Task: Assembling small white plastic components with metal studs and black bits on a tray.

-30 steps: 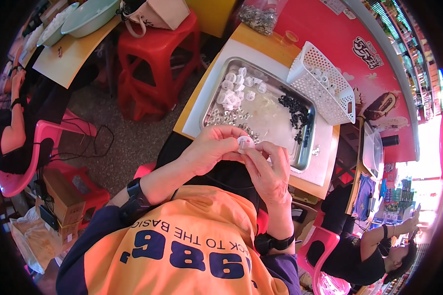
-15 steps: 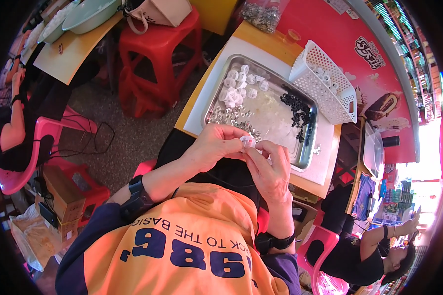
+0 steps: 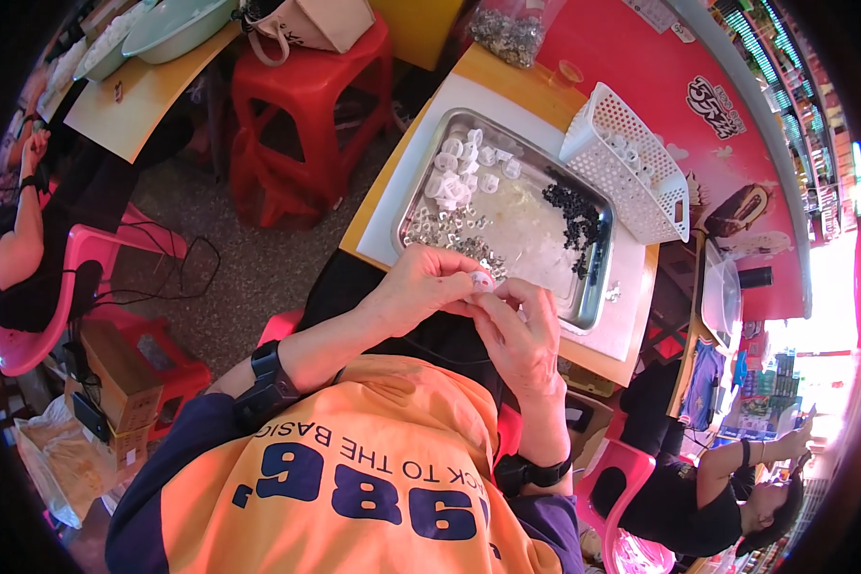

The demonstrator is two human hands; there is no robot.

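A wooden table (image 3: 493, 75) with a white sheet (image 3: 627, 306) on it is standing ahead of the person, and a metal tray (image 3: 536, 230) is resting on the sheet. A white perforated basket (image 3: 631, 196) is standing at the tray's far right side. The left hand (image 3: 417, 290) is curling nearly closed, its thumb and forefinger pinching a round white piece (image 3: 483, 280) from the left. The right hand (image 3: 521, 330) is bending half closed, its fingertips gripping the piece's near right side; the overlapping fingers are hiding the exact contact, as far as this small view shows. In the tray, white plastic caps (image 3: 452, 180) are lying far left, black parts (image 3: 577, 225) are lying right, and small metal bits (image 3: 450, 230) are spreading near left. Between both hands, the white piece is sitting just off the tray's near edge.
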